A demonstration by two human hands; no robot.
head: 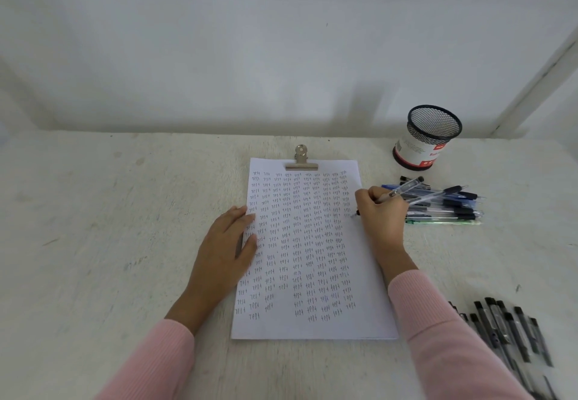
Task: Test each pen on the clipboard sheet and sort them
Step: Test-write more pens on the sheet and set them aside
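Note:
A white clipboard sheet [312,324], covered in columns of handwritten "test", lies in the middle of the table under a metal clip [301,162]. My right hand [380,216] holds a clear pen [403,188] in a writing grip, its tip touching the sheet's right margin. My left hand [226,249] rests flat on the sheet's left edge. A pile of pens [447,209] lies just right of my right hand. Another group of black pens [506,334] lies at the lower right.
A black mesh pen cup [427,137] with a red and white label stands behind the pile of pens at the back right. A white wall runs along the table's far edge, with a white post at the far right.

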